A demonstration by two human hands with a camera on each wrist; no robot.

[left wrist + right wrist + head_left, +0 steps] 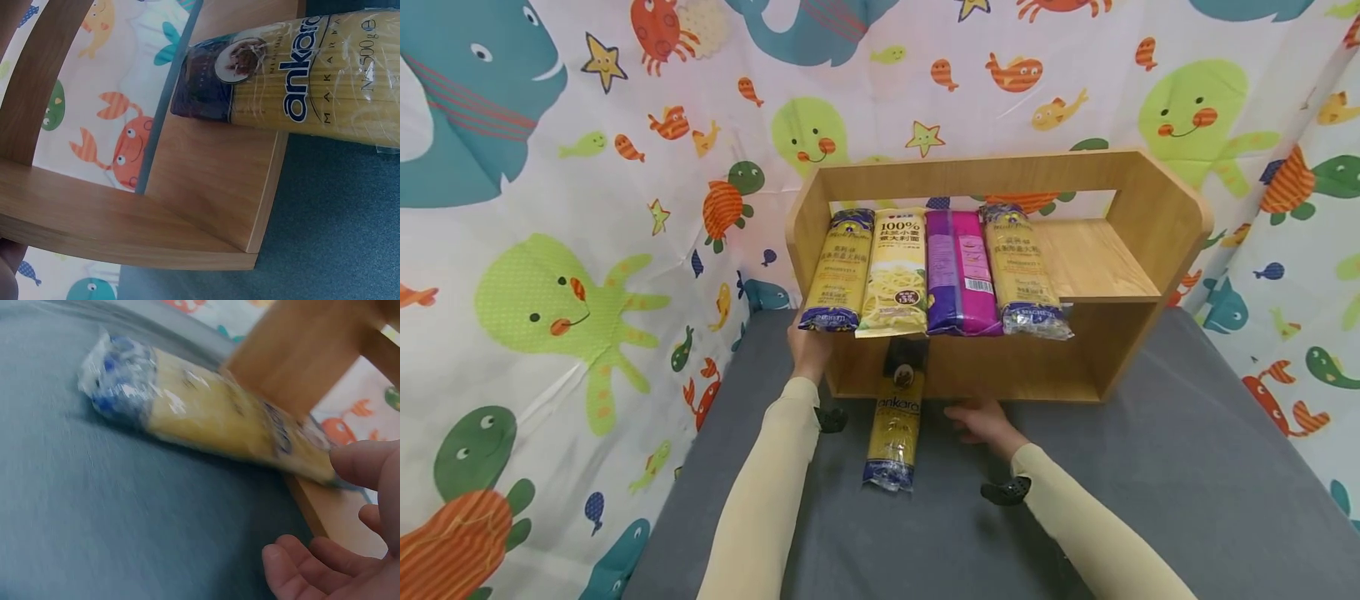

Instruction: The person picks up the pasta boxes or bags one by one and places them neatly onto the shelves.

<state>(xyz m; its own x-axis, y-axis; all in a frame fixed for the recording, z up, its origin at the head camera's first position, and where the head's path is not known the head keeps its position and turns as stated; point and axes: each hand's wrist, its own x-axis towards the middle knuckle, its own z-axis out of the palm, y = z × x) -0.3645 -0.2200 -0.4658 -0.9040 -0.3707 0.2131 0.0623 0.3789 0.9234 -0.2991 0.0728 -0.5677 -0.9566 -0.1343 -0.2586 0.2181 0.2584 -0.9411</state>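
Note:
A two-tier wooden shelf point(1015, 367) stands on the grey table. At its left side panel point(125, 237) is my left hand point(810, 350), which grips the panel's edge; most of its fingers are hidden. A yellow spaghetti packet point(897, 425), marked "ankara", lies with its dark end on the lower board and its blue, clear-wrapped end out over the table. To the right of this packet, my right hand point(985, 419) is just in front of the shelf. Its fingers point(294, 569) are loosely bent and apart, with nothing between thumb and fingers.
On the upper board lie a gold spaghetti packet point(838, 271) at the left, a cream pasta packet point(892, 271), a purple and pink packet point(961, 271) and another gold packet point(1022, 271). A patterned sea-animal curtain point(625, 200) hangs behind and beside the table point(1150, 467).

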